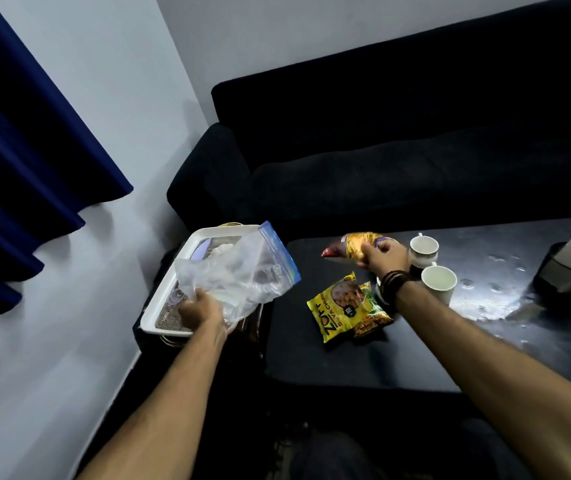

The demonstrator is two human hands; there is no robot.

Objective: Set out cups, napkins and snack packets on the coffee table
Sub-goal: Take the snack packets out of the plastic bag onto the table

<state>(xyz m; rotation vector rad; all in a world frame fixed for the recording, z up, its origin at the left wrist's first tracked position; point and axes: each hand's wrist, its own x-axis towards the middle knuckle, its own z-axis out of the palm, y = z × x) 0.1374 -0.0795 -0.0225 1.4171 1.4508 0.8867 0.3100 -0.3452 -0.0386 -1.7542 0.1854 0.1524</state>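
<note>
The right grip [383, 256] clamps a snack packet [358, 245] above the bench [312, 358]; the left grip [201, 306] (over the tray [159, 306]) clutches a zip bag [239, 271].

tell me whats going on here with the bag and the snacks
A person is laying out snacks on a dark coffee table. The left hand grips a clear zip bag over a white tray beside the table. The right hand holds a yellow snack packet just above the tabletop. Two more packets already lie on the table, overlapping, with two white cups close by.
</note>
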